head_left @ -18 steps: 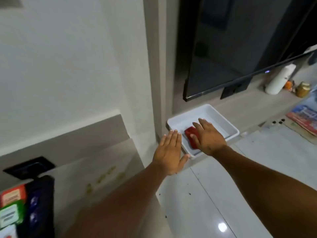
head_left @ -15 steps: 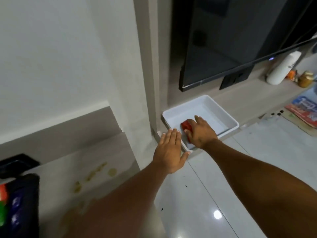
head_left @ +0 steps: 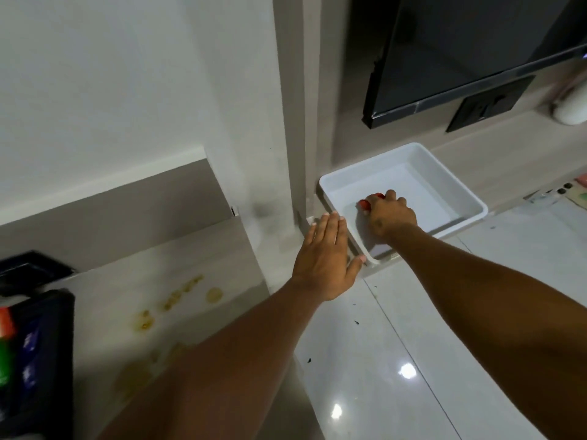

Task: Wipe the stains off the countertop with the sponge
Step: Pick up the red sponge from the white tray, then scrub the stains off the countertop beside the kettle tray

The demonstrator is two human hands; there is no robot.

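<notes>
A red sponge [head_left: 368, 201] lies inside a white tray [head_left: 457, 192] on a low ledge, mostly hidden under my right hand [head_left: 389, 214], whose fingers curl around it. My left hand [head_left: 324, 258] is flat with fingers together and thumb out, resting at the tray's near-left rim. Yellowish stains [head_left: 178, 300] spot the pale countertop [head_left: 104, 296] at the lower left, partly covered by my left forearm.
A dark TV screen [head_left: 460, 49] hangs above the tray, with a black socket plate [head_left: 486, 103] under it. A white bottle [head_left: 571, 103] stands at the far right. A black box of coloured packets [head_left: 28, 354] sits on the countertop's left. Glossy floor tiles [head_left: 444, 312] lie below.
My right hand has closed its fingers over the sponge, hiding most of it. The view has swung left and down, showing more of the stained countertop. My left hand stays at the tray's rim.
</notes>
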